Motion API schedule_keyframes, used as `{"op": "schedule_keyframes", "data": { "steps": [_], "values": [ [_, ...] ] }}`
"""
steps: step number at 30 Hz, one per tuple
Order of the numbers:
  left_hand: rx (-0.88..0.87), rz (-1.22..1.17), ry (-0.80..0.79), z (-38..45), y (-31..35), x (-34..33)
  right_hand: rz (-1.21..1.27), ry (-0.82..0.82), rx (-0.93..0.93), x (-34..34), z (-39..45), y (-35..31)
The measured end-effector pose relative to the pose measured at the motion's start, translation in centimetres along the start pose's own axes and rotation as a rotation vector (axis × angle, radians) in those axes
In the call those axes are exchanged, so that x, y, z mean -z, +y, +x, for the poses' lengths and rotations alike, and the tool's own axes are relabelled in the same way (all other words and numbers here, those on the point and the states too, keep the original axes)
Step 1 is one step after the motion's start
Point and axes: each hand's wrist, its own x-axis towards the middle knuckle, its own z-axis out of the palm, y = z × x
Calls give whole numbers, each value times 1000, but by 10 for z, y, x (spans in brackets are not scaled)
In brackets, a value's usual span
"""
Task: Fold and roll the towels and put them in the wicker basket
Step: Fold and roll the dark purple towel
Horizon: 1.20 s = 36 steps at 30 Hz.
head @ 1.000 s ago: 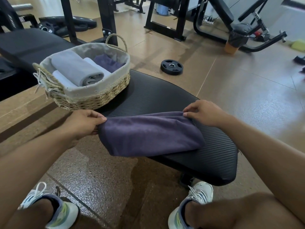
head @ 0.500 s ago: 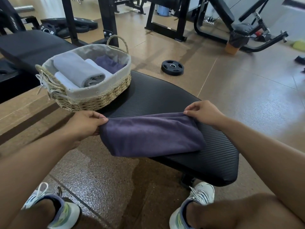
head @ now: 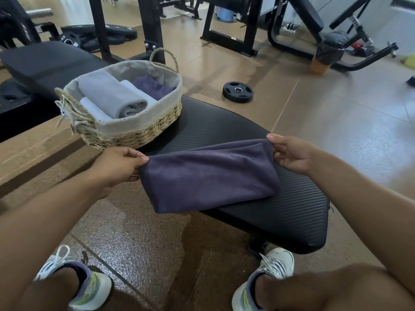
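A purple towel (head: 206, 176), folded over on itself, is stretched between both hands. The left hand (head: 119, 164) pinches its left top corner between thumb and fingers, out past the desk's left edge, above the floor (head: 336, 122). The right hand (head: 292, 153) pinches the right top corner above the desk's (head: 292, 212) middle. The towel's right part lies on the black ribbed desk top; its left lower part hangs off the left edge over the floor. A fold line runs along the towel's upper portion, with a second layer showing behind the front one.

The basket (head: 134, 131) stands at the desk's far left corner, touching the top, with a rope handle at each end and a grey cloth lining. Inside it a rolled grey towel (head: 112, 95) lies on a white towel (head: 92, 110), and a second purple towel (head: 152, 86) sits at the far end.

A weight plate (head: 238, 92) lies on the floor beyond the desk's right edge. Two shoes (head: 267, 279) rest on the floor near the desk's near end.
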Motion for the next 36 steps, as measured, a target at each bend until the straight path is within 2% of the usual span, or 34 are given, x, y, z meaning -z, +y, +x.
{"op": "schedule_keyframes", "data": {
  "steps": [4, 9, 11, 14, 16, 18, 21, 31, 33, 36],
  "values": [
    [2, -9, -4, 0, 0, -1, -19, 114, 37, -6, 3, 6],
    [1, 5, 4, 0, -1, -1, -98, 179, 85, -11, -4, 5],
    [1, 7, 2, 0, -2, -1, -218, 256, 189, -8, -6, 6],
    [-4, 9, 4, 0, -3, -1, -593, 353, 528, -3, -7, 8],
    [-5, 13, 4, 1, -3, -1, -812, 230, 649, -6, -11, 8],
    [-5, 14, 7, 2, -4, -1, -1084, 82, 623, -13, -17, 9],
    [-9, 12, 9, 2, -3, -1, -1337, 29, 546, -21, -17, 10],
    [-31, -27, 32, -3, -1, -5, -1313, -91, 331, -25, -1, -5],
    [-34, -33, 32, -3, -1, -5, -1203, -100, 347, -23, -1, -8],
    [-31, -31, 24, -2, -1, -3, -830, -92, 347, -24, -4, -11]
  ]
}}
